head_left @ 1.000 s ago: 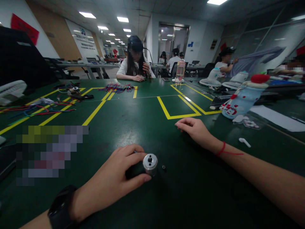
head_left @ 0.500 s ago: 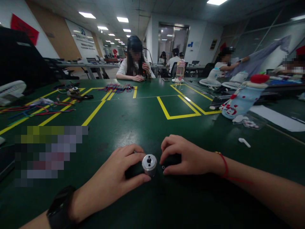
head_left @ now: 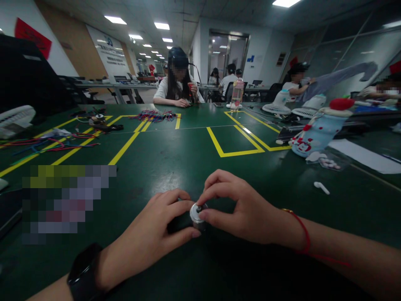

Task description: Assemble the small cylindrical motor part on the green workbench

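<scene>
My left hand [head_left: 150, 238] wraps around a small cylindrical motor [head_left: 196, 216] with a dark body and a silver end cap, holding it down on the green table [head_left: 188, 159]. My right hand [head_left: 241, 211] pinches a tiny dark part between thumb and forefinger and presses it against the top of the silver cap. The small part is mostly hidden by my fingertips. A black watch sits on my left wrist and a red string on my right.
A white earbud [head_left: 321, 187] lies to the right, with a blue snowman-pattern bottle [head_left: 316, 131] and white paper [head_left: 363, 155] beyond. Coloured wires [head_left: 56, 144] spread at the left. Yellow tape lines [head_left: 234, 144] mark the table. A person [head_left: 177, 79] sits across; others work behind.
My right hand came in from the open table, picked up the tiny dark part beside the motor, and now holds it on the silver cap. My left hand stayed put.
</scene>
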A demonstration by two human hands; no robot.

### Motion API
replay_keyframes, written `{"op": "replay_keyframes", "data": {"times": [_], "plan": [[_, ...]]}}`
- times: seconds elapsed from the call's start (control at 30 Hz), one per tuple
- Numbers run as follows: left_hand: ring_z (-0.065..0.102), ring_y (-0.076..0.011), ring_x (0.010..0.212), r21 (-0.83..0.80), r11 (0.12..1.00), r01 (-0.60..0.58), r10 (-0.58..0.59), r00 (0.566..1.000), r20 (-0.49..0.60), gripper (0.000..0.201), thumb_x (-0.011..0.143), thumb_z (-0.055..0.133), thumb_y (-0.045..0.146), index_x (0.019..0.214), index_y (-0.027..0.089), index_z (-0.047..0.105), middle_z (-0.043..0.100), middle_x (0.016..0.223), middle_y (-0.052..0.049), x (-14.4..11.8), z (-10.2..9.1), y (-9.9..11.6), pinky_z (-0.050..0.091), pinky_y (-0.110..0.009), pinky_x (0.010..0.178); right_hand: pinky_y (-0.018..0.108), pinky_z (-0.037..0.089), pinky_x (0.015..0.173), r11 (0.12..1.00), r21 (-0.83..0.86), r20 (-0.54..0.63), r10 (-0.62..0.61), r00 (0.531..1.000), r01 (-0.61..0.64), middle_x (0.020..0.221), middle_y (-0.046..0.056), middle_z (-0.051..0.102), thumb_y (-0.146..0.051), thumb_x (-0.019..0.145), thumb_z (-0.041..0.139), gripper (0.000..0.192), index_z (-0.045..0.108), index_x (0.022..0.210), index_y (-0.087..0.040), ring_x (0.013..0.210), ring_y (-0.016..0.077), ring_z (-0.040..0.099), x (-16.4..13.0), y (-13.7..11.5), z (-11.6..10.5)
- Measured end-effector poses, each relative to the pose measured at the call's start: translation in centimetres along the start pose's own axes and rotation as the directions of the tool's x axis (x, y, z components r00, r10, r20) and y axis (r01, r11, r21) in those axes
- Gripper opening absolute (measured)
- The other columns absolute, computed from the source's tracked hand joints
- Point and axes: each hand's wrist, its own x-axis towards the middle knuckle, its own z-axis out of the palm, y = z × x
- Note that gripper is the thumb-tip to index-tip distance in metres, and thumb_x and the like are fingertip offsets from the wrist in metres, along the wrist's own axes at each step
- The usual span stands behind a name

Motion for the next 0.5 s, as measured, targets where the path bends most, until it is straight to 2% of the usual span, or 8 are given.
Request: {"op": "replay_keyframes", "data": {"times": [0.1, 0.17, 0.23, 0.27, 0.37, 0.5], "plan": [[0.056, -0.0263, 0.107, -0.022, 1.000, 0.019, -0.018, 0.999, 0.036, 0.028, 0.088, 0.065, 0.040, 0.114, 0.030, 0.061, 0.058, 0.119, -0.003, 0.3, -0.4, 0.3, 0.045, -0.042, 0.092, 0.027, 0.046, 0.073, 0.998, 0.036, -0.117, 0.049, 0.992, -0.045, 0.093, 0.004, 0.061, -0.028, 0.086, 0.065, 0.013, 0.069, 0.090, -0.017, 0.084, 0.0142, 0.058, 0.2, 1.0, -1.3], [0.056, -0.0254, 0.106, -0.035, 0.999, 0.033, -0.031, 0.998, 0.054, 0.026, 0.089, 0.065, 0.040, 0.112, 0.030, 0.061, 0.059, 0.117, -0.002, 0.5, -0.4, 0.3, 0.045, -0.040, 0.091, 0.028, 0.045, 0.070, 0.991, 0.052, -0.209, 0.129, 0.969, -0.121, 0.085, 0.003, 0.064, -0.030, 0.087, 0.062, 0.015, 0.068, 0.084, -0.017, 0.079, 0.0145, 0.058, 0.3, 2.8, -2.3], [0.056, -0.0249, 0.105, -0.044, 0.998, 0.042, -0.039, 0.997, 0.064, 0.026, 0.089, 0.065, 0.040, 0.113, 0.031, 0.061, 0.059, 0.116, -0.001, 0.6, -0.2, 0.3, 0.045, -0.040, 0.091, 0.029, 0.044, 0.069, 0.967, 0.091, -0.296, 0.256, 0.920, -0.240, 0.080, 0.003, 0.065, -0.033, 0.084, 0.064, 0.019, 0.068, 0.078, -0.016, 0.075, 0.0150, 0.057, 0.4, 5.5, -3.1], [0.056, -0.0248, 0.105, -0.047, 0.998, 0.044, -0.041, 0.997, 0.066, 0.026, 0.089, 0.065, 0.040, 0.113, 0.031, 0.061, 0.058, 0.116, -0.001, 0.6, -0.1, 0.2, 0.044, -0.040, 0.091, 0.029, 0.044, 0.068, 0.941, 0.136, -0.333, 0.339, 0.880, -0.311, 0.078, 0.003, 0.066, -0.034, 0.081, 0.066, 0.020, 0.069, 0.076, -0.016, 0.073, 0.0150, 0.057, 0.4, 6.9, -3.4], [0.055, -0.0245, 0.106, -0.059, 0.997, 0.048, -0.043, 0.997, 0.070, 0.025, 0.089, 0.065, 0.040, 0.112, 0.032, 0.061, 0.057, 0.117, -0.001, 0.8, 0.2, 0.0, 0.044, -0.039, 0.091, 0.028, 0.042, 0.059, 0.897, 0.197, -0.374, 0.443, 0.815, -0.397, 0.074, 0.004, 0.066, -0.040, 0.081, 0.062, 0.028, 0.070, 0.080, -0.014, 0.062, 0.0134, 0.054, 0.4, 10.4, -4.1], [0.054, -0.0240, 0.106, -0.077, 0.996, 0.053, -0.047, 0.996, 0.080, 0.023, 0.090, 0.064, 0.039, 0.111, 0.032, 0.060, 0.056, 0.116, -0.001, 1.2, 0.3, -0.1, 0.043, -0.039, 0.092, 0.028, 0.042, 0.057, 0.886, 0.218, -0.363, 0.462, 0.809, -0.409, 0.076, 0.005, 0.066, -0.044, 0.082, 0.059, 0.032, 0.070, 0.083, -0.014, 0.060, 0.0126, 0.053, 0.3, 12.1, -4.4]]}}
